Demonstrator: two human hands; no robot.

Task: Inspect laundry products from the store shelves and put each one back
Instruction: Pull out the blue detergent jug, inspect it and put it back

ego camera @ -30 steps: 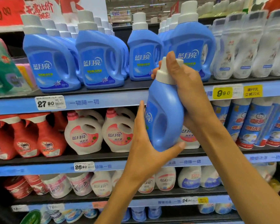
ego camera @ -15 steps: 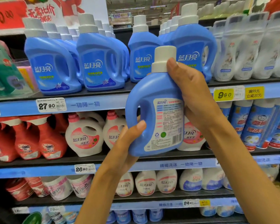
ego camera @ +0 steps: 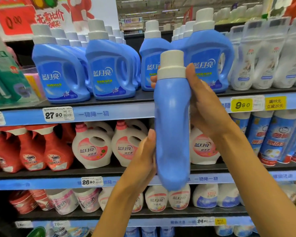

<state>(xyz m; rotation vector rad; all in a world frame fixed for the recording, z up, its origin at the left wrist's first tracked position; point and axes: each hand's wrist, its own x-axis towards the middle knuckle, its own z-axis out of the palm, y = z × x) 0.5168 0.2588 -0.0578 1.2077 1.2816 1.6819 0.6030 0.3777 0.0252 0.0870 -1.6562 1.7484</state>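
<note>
A blue detergent bottle (ego camera: 172, 127) with a white cap is held upright in front of the shelves, its narrow handle edge turned toward me. My right hand (ego camera: 207, 106) grips its upper part just under the cap, thumb on the near side and fingers wrapped behind. My left hand (ego camera: 142, 161) holds the lower left side of the bottle, thumb up along its edge. Neither label shows from this angle.
The upper shelf (ego camera: 109, 113) carries rows of matching blue bottles (ego camera: 58, 71), with a gap behind the held one. White refill pouches (ego camera: 266, 55) stand at the right. Below are red spray bottles (ego camera: 32, 147), white-and-pink jugs (ego camera: 92, 146) and blue-white spray cans (ego camera: 277, 139).
The bottle has turned about its upright axis: the back label faced me half a second ago, now only the plain handle edge does. Both hands shifted with the turn.
</note>
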